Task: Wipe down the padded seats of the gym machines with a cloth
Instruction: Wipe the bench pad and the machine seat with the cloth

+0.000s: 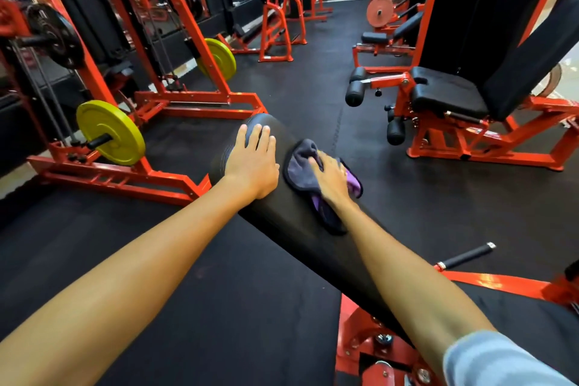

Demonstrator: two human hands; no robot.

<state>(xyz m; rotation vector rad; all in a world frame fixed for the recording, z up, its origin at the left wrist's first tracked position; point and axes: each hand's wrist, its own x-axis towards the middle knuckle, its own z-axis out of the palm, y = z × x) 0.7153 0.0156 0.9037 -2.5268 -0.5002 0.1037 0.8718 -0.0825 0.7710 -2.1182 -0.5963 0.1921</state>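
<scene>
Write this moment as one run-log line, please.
step: wiping | left hand: flat on bench pad | right hand: presses purple-grey cloth on pad

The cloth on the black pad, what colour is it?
The cloth is grey and purple, clear in the head view.

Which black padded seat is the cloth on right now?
The long black padded bench nearest the camera: the right hand presses the grey-purple cloth onto it, left hand flat beside. The orange machine's black seat at right is untouched.
</scene>
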